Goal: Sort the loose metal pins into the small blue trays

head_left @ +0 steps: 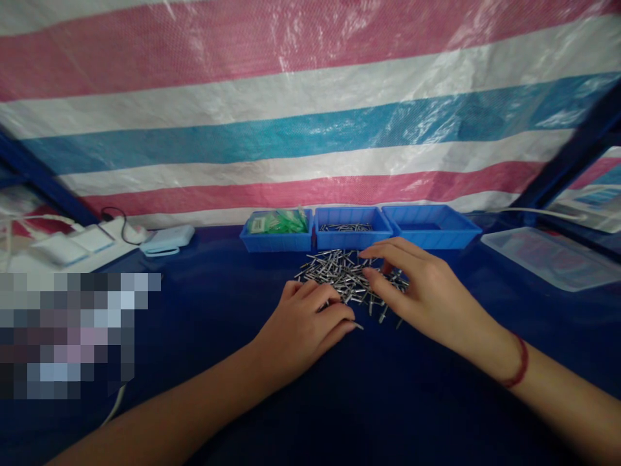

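A loose pile of silvery blind rivets lies on the dark blue table in front of the bins. At its near left edge is my left hand, fingers curled, thumb and forefinger pinched on one rivet whose end sticks out to the right. My right hand is over the right side of the pile with fingers spread and thumb apart, and I see nothing held in it. Several rivets are partly hidden under both hands.
Three blue bins stand behind the pile: the left bin has green bagged items, the middle bin some rivets, and the right bin shows a bare bottom. A clear plastic lid lies right; a power strip and light-blue case left.
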`<move>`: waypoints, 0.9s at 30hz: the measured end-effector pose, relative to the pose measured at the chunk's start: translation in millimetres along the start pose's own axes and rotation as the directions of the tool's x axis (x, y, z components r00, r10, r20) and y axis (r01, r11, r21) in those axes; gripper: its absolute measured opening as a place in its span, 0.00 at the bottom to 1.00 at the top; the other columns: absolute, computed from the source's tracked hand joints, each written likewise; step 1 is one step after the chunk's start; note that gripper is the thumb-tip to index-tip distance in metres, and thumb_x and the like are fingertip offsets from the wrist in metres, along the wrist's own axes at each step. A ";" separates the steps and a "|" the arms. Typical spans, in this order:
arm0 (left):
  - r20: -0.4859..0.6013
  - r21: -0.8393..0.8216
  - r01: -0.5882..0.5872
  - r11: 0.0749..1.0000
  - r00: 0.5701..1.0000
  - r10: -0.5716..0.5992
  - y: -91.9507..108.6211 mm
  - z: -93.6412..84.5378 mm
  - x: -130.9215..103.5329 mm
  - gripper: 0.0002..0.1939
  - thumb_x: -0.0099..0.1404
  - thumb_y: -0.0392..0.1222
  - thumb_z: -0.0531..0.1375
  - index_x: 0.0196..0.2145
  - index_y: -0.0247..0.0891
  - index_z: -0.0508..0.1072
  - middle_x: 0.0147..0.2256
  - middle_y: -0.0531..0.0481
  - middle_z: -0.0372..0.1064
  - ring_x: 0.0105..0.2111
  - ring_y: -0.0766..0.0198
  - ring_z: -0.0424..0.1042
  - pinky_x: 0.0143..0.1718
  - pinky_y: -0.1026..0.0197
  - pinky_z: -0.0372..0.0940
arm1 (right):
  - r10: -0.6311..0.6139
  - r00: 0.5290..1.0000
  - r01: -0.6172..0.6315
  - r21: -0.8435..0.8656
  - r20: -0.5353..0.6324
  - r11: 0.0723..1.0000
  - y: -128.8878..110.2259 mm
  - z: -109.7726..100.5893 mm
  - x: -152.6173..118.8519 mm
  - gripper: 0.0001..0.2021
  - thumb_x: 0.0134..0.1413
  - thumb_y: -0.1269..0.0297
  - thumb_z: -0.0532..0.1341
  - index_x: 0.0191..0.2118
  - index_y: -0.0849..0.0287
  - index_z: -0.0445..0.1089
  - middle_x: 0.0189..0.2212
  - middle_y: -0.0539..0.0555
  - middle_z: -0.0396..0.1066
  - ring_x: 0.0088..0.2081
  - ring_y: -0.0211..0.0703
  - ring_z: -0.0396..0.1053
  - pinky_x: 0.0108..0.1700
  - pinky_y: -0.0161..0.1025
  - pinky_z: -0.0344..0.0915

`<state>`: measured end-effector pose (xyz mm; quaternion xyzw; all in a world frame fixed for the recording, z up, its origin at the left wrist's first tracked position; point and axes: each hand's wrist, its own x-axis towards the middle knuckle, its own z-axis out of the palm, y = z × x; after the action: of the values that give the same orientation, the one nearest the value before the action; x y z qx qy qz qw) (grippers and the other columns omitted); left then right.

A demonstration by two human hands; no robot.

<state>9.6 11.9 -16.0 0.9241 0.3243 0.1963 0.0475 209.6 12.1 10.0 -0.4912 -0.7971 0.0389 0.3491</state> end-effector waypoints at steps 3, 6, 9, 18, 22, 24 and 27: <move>-0.064 -0.058 0.064 0.996 0.996 -0.068 -3.5 -2.6 1.1 0.07 0.68 0.43 0.54 0.38 0.42 0.71 0.34 0.54 0.72 0.36 0.62 0.67 0.40 0.55 0.50 | 0.040 0.998 -0.041 -0.006 -0.042 0.999 0.0 -1.6 0.4 0.09 0.56 0.65 0.56 0.41 0.58 0.69 0.37 0.56 0.71 0.33 0.43 0.69 0.38 0.43 0.66; -0.123 -0.150 0.093 0.984 0.986 -0.112 -5.8 -3.5 1.8 0.06 0.68 0.41 0.53 0.39 0.42 0.69 0.33 0.56 0.75 0.33 0.64 0.69 0.41 0.56 0.51 | 0.046 0.998 -0.046 0.006 -0.041 0.999 -1.0 -1.6 0.4 0.08 0.55 0.65 0.56 0.40 0.58 0.69 0.34 0.55 0.72 0.29 0.41 0.69 0.34 0.40 0.66; -0.186 -0.260 0.117 0.959 0.968 -0.169 -4.8 -3.7 2.5 0.06 0.67 0.39 0.54 0.40 0.42 0.69 0.33 0.57 0.76 0.33 0.65 0.71 0.41 0.57 0.56 | 0.040 0.999 -0.039 0.022 -0.036 0.999 -2.1 -1.7 -0.1 0.08 0.56 0.65 0.56 0.39 0.58 0.69 0.33 0.54 0.72 0.28 0.41 0.69 0.30 0.39 0.65; -0.261 -0.446 0.162 0.880 0.917 -0.301 -5.0 -1.4 3.5 0.04 0.62 0.35 0.58 0.35 0.40 0.72 0.33 0.54 0.75 0.33 0.67 0.73 0.37 0.64 0.65 | 0.086 0.996 -0.086 0.175 0.004 0.981 -6.3 3.3 -1.0 0.07 0.54 0.65 0.57 0.37 0.58 0.71 0.32 0.52 0.74 0.28 0.39 0.69 0.31 0.37 0.66; -0.246 -0.558 0.127 0.820 0.918 -0.310 -3.5 1.6 2.7 0.03 0.64 0.35 0.56 0.37 0.39 0.68 0.37 0.52 0.72 0.35 0.67 0.74 0.37 0.66 0.67 | 0.141 0.984 -0.175 0.402 0.113 0.899 -12.5 12.0 -4.1 0.08 0.54 0.62 0.58 0.37 0.57 0.73 0.32 0.52 0.75 0.32 0.41 0.71 0.31 0.37 0.67; -0.239 -0.584 0.127 0.802 0.917 -0.319 -2.5 3.3 1.0 0.03 0.64 0.36 0.56 0.37 0.39 0.67 0.42 0.50 0.69 0.34 0.68 0.74 0.37 0.65 0.68 | 0.151 0.976 -0.209 0.496 0.154 0.843 -15.6 15.1 -6.1 0.09 0.54 0.60 0.59 0.37 0.57 0.73 0.33 0.53 0.75 0.34 0.42 0.72 0.33 0.38 0.68; -0.182 -0.620 0.140 0.772 0.931 -0.315 -1.8 6.2 -2.1 0.07 0.65 0.36 0.55 0.42 0.41 0.63 0.40 0.51 0.69 0.31 0.68 0.74 0.35 0.64 0.68 | 0.166 0.973 -0.231 0.581 0.164 0.781 -19.1 18.1 -8.2 0.09 0.53 0.59 0.60 0.37 0.56 0.73 0.34 0.53 0.75 0.35 0.43 0.72 0.36 0.40 0.69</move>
<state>9.5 12.2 -22.7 0.7784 0.3595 0.4076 0.3140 186.7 0.8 -0.1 -0.4351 -0.7052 0.3490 0.4378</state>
